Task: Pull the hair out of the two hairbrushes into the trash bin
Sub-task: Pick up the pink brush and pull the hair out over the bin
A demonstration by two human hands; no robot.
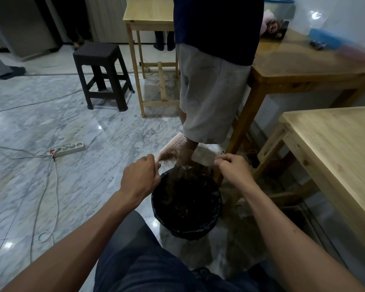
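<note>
Marble floor [51, 114] is filling most of the frame, cables trailing across it at left toward a white power strip [69, 149]. At lower centre a black-lined trash bin [187, 202] is sitting on the floor, packed with dark hair. Left hand [140, 178] is gripping the handle of a pale hairbrush [171, 149], fingers curled round it; the brush head is angling up and away, just past the bin's far rim. Right hand [233, 168] is hovering over the bin's right rim, fingers curled in and tips pinched; whether they are holding hair, I cannot tell. A second person's legs [209, 98] are standing just behind the bin. Dark stool [101, 74] upper left; wooden tables [333, 144] crowding the right.
</note>
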